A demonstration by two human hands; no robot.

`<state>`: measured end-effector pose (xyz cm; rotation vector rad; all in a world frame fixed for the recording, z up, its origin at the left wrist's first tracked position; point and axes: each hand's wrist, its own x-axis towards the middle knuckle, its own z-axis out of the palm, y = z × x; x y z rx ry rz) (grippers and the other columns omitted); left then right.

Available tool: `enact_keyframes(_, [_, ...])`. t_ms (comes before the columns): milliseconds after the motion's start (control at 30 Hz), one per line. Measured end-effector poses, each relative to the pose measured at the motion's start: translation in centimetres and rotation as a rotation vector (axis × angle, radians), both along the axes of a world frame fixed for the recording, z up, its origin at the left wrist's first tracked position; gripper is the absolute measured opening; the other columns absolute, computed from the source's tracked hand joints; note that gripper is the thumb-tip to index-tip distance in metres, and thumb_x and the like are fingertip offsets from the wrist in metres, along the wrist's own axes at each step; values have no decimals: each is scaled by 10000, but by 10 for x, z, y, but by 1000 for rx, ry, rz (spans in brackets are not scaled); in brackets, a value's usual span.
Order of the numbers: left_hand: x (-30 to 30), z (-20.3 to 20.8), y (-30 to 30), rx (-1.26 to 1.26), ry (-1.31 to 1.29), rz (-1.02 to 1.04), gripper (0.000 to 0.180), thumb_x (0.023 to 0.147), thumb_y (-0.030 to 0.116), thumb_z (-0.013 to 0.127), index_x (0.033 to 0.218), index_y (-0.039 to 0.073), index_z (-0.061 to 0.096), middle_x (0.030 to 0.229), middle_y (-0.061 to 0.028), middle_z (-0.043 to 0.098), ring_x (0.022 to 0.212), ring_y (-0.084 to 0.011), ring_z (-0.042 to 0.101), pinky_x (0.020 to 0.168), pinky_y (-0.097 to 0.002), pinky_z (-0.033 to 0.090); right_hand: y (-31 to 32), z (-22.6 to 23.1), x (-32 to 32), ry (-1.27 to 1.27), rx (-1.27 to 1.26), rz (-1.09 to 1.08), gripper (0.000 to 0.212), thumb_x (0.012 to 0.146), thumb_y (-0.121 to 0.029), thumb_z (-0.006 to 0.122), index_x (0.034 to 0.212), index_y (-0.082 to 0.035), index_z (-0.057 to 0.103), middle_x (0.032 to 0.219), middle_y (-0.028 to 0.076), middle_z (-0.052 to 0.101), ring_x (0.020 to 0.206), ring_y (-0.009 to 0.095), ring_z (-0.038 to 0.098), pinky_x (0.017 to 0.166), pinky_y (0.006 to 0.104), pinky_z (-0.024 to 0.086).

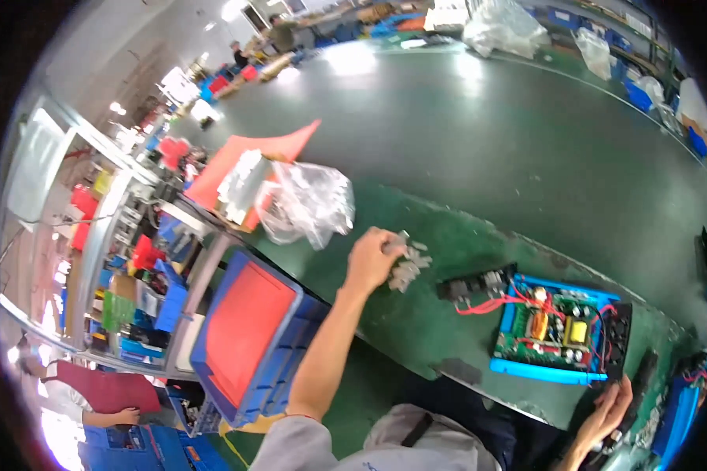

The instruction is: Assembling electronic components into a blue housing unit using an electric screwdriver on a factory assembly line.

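My left hand (373, 255) is closed in a pinch over a small pile of translucent grey pieces (406, 273) on the green bench. One grey piece shows at its fingertips. To the right lies an open blue case (554, 375) with a circuit board (554, 328) inside. Red wires (487, 304) run from it to a black panel (479, 284) at its left. Another black panel (617, 341) stands at the case's right end. Just below that end is my right hand (609, 412), its fingers stretched out. Whether they touch the case is unclear.
At the left stands a blue bin (287, 330) with red sheets. Beyond it are a clear plastic bag (310, 204) and a red sheet (236, 157). Another blue case (679, 412) lies at the far right. A person in a dark red top (106, 388) is at lower left.
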<state>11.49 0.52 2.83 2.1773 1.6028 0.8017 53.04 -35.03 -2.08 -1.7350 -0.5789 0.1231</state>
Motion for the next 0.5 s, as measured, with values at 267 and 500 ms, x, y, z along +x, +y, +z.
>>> enact_keyframes(267, [27,34,-38,11,-227,40,176,915,158,731,1022,28,679,905,-98,706,786,-166,666,710,-307,513,0,43,-23,-304,143,-118,377,1016,-253,616,1235,53,603,861,92,624,723,187,543,660,329,475])
enact_keyframes(500, [126,80,-146,-514,-539,-612,245,970,157,685,1193,64,643,1016,-67,751,940,-118,707,778,-267,550,11,65,-86,22,56,475,165,1000,-106,609,1129,-5,630,1021,87,667,854,156,625,786,286,518])
